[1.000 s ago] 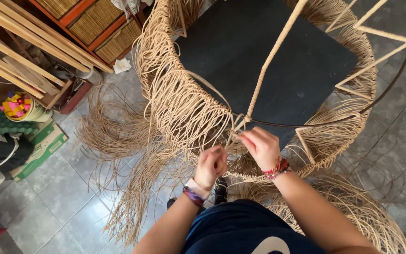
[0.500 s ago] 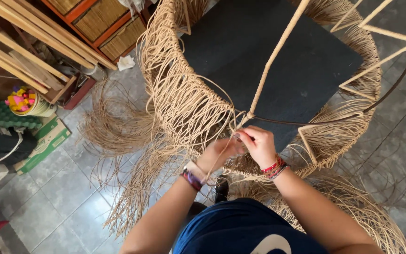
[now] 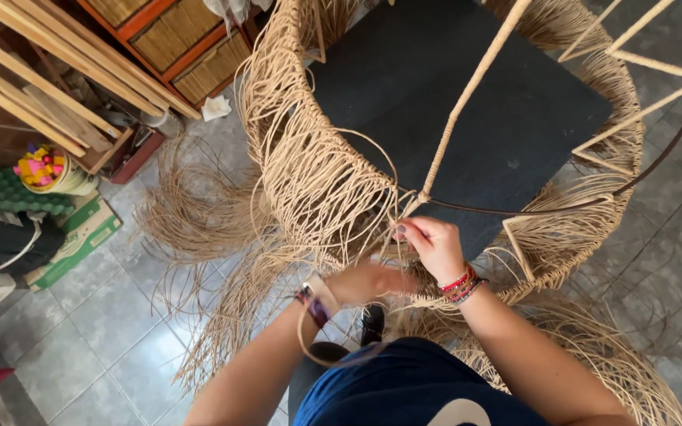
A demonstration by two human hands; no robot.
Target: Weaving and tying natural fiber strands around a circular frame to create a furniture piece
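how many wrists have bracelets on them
2. The left wrist wears a band and a dark purple bracelet, near the loose tan strands. The right wrist wears red and dark beaded bracelets, just below the hand at the woven frame. Neither is hidden.

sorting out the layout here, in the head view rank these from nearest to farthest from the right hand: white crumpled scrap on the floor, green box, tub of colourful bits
From the right hand:
1. White crumpled scrap, on the floor tiles up and to the left, beside the orange shelf unit.
2. Green box, flat on the floor at the left.
3. Tub of colourful bits, farther left, just above the box.
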